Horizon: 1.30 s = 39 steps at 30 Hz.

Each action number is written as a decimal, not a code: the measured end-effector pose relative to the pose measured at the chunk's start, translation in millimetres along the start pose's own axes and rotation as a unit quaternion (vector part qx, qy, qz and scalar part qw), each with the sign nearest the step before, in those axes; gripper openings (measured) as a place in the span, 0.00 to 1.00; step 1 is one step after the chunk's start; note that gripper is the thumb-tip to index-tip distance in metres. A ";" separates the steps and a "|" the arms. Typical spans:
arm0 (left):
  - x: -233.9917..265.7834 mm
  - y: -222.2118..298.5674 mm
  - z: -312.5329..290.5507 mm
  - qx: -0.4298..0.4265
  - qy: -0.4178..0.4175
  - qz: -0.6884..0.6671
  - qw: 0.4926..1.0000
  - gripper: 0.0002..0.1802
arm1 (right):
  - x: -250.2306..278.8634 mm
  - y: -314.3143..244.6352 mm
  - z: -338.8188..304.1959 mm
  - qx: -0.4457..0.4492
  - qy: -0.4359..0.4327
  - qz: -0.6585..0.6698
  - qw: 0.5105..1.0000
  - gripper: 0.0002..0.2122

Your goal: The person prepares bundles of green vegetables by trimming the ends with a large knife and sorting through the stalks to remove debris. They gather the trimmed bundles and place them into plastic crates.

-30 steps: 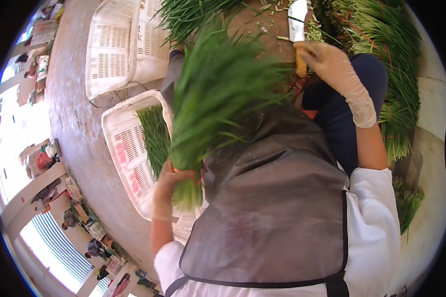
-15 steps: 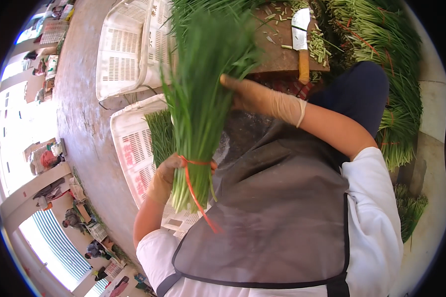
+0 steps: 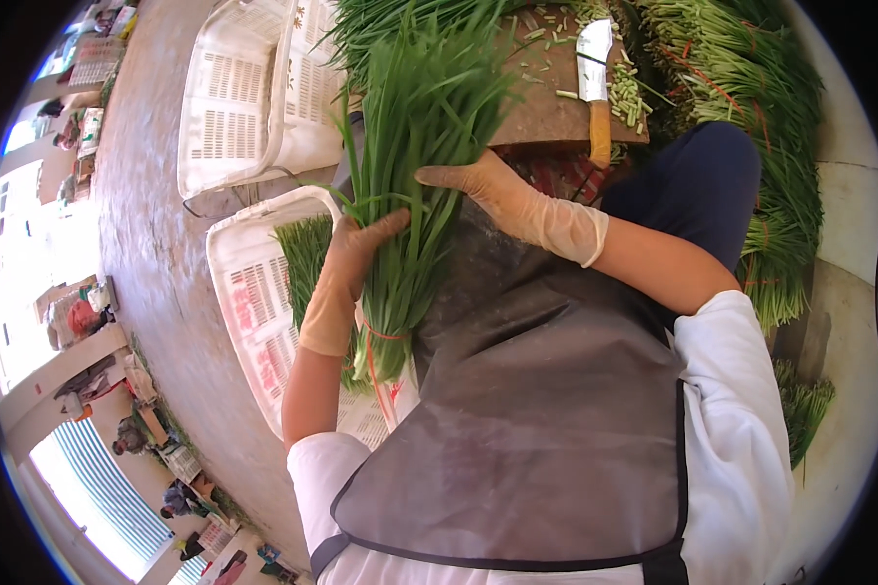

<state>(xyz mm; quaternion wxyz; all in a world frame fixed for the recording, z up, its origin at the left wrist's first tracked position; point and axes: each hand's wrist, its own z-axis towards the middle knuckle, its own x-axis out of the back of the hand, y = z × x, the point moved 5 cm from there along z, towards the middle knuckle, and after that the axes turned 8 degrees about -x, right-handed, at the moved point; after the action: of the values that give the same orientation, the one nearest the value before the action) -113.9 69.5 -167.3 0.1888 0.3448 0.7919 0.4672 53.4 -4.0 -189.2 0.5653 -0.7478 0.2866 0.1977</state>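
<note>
Green leafy bunch (image 3: 410, 166) was held before the left side of the dark apron (image 3: 517, 429), leaf tips pointing away from the body, with a red tie (image 3: 384, 336) around its stem end. Both gloved hands clasped it midway from opposite sides: the left hand (image 3: 369, 239) and the right hand (image 3: 483, 192) each laid a thumb across the leaves, their other fingers largely hidden. A white crate (image 3: 254, 317) stood to the left; a knife (image 3: 595, 90) lay on the worktop (image 3: 527, 127) beside cut stem pieces (image 3: 629, 99).
</note>
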 end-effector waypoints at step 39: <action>16.0 -13.6 3.1 0.022 0.135 -0.192 0.972 0.25 | 63.4 -108.9 -24.1 0.305 0.181 -0.682 0.639 0.09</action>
<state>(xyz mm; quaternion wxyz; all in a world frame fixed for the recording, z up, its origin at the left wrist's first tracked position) -127.9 78.5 -180.3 0.1592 0.1240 0.8716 0.4468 171.7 -18.7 -142.0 0.6726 -0.5370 -0.1647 -0.4818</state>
